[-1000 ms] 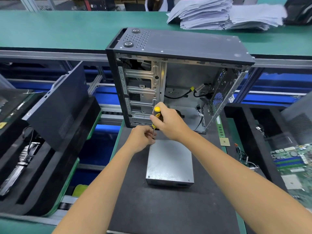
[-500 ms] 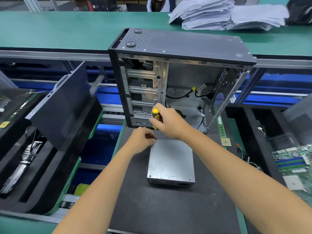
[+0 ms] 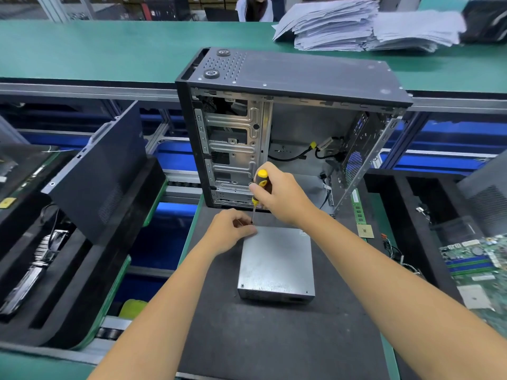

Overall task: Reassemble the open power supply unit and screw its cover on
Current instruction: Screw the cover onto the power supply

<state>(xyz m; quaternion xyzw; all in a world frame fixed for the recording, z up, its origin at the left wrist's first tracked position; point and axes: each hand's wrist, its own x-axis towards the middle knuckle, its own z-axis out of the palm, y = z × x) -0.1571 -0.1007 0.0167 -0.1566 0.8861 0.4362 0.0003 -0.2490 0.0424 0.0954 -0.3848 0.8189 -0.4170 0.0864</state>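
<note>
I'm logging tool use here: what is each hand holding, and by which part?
Right hand grips the screwdriver by its yellow-black handle. Left hand pinches something at the tip; too small to tell.

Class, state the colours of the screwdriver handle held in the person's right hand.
The screwdriver handle is yellow and black, seen in the head view, the only one.

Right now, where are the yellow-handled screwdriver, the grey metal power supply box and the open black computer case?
yellow-handled screwdriver (image 3: pixel 262 175), head view, handle top.
grey metal power supply box (image 3: pixel 277 259), head view, top cover.
open black computer case (image 3: pixel 301 75), head view, upper panel.
</note>
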